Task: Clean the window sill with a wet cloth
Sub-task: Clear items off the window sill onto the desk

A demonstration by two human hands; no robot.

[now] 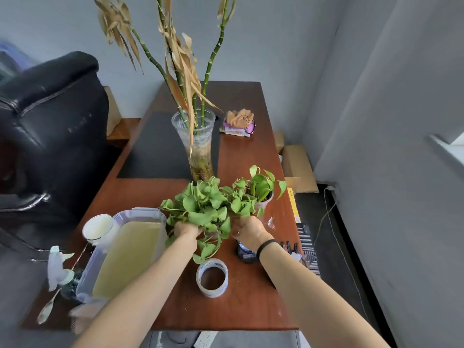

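A bushy green potted plant (206,208) hangs low over the red-brown desk (251,305). My left hand (186,231) and my right hand (247,228) grip it from either side, under the leaves. Its pot is hidden by leaves and hands. Touching its right side, a smaller plant in a clear cup (263,200) stands on the desk. Crumpled tan and purple cloths (239,123) lie at the far right of the desk, well beyond both hands. A pale ledge, possibly the window sill (449,150), shows at the right edge.
A tall glass vase of bamboo stalks (199,144) stands just behind the plants on a black mat (155,146). A tape roll (212,277), plastic container (128,249), white cup (97,228) and spray bottle (59,270) sit near me. Black chair (50,121) left; cardboard boxes (298,167) right.
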